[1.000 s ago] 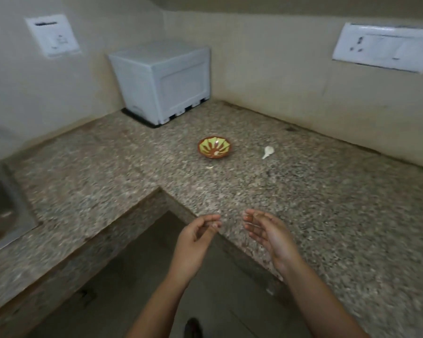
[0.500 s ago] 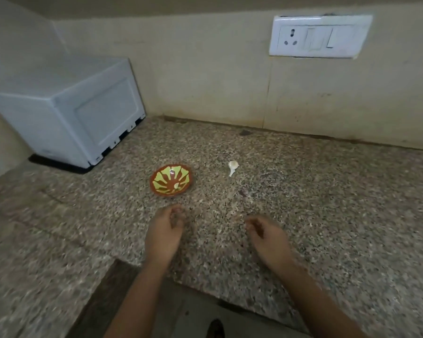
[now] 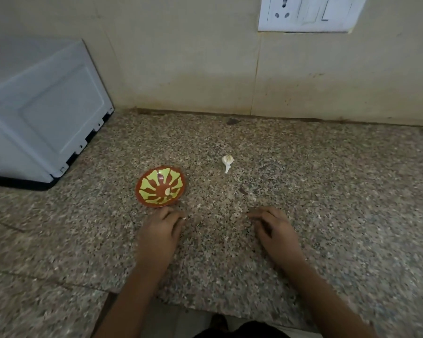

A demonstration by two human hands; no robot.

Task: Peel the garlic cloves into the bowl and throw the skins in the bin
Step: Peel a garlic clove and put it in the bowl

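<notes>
Now the left hand (image 3: 159,229) and right hand (image 3: 277,228) rest loosely curled, holding nothing, on the bench (image 3: 332,196), the bowl (image 3: 139,189) (one clove (image 3: 167,190) inside) just beyond the left hand, garlic (image 3: 227,160) farther right.

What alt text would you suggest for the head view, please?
A left hand and right hand, fingers loosely curled, are over a speckled counter. Beyond them sit a red-and-green bowl and a garlic piece, a white appliance at left.

Dim indoor light, edges perhaps motion-blurred, wide-angle distortion
</notes>
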